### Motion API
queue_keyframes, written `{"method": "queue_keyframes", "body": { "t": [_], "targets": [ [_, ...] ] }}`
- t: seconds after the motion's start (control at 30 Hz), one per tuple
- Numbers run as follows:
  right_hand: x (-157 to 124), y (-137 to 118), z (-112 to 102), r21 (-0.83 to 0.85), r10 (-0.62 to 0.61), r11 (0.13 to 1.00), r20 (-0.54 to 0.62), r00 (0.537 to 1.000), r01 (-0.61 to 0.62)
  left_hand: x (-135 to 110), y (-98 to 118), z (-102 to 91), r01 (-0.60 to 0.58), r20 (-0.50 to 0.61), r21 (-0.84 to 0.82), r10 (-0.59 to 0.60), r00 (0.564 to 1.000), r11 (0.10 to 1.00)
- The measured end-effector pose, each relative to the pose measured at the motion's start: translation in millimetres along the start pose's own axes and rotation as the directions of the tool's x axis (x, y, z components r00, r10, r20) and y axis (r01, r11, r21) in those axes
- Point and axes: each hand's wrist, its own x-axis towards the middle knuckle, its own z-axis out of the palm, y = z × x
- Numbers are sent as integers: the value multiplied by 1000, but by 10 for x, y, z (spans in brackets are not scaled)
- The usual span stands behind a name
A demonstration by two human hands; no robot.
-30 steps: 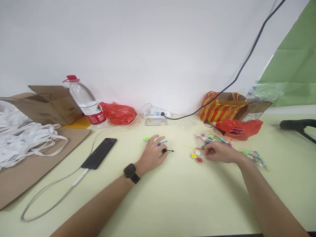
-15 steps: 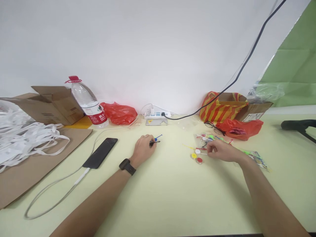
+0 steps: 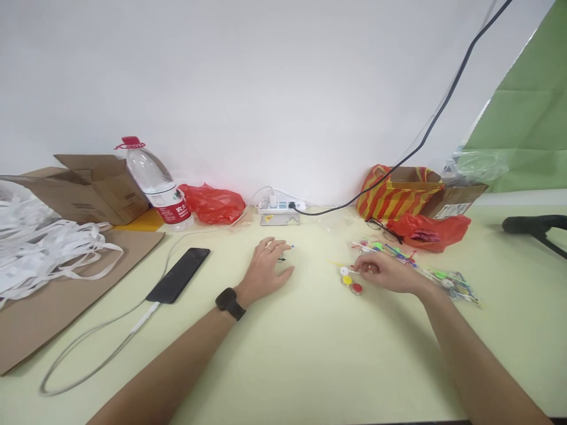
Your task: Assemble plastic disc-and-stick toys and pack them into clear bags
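My left hand is open over the table, fingers spread. Partly covered by it are a small dark arrow-tipped stick and a blue-tipped one; their other ends are hidden. My right hand is closed in a pinch on the thin stem of a small white disc. Just in front of the white disc lie a yellow disc and a red disc, both on clear bases. Colourful plastic pieces lie behind my right hand, and a clear packet of similar pieces is right of it.
A phone on a charging cable lies left of my left hand. Farther back stand a water bottle, a red plastic bag and a power strip. Eyeglasses and another red bag are at the back right.
My left hand has opened, its fingers lifting off the dark piece. My right hand has shifted left, and the white disc has moved left with it, nearer the yellow one.
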Motion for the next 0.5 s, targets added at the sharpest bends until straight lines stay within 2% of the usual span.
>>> {"method": "queue_keyframes", "body": {
  "t": [0.17, 0.27, 0.37, 0.5],
  "targets": [
    [65, -247, 301, 101, -112, 988, -46, 993, 116, -46, 201, -8, -159, 127, -184, 184, 975, 970],
    [103, -328, 442, 139, -210, 965, -100, 973, 223, -58, 283, 4, -182, 200, -260, 237, 951, 948],
    [132, -300, 503, 101, -230, 962, -202, 952, 254, -68, 328, 14, -192, 241, -257, 255, 936, 947],
    [140, -188, 521, 38, -213, 972, -278, 937, 232, -106, 345, 16, -209, 258, -238, 270, 928, 948]
  ]
}}
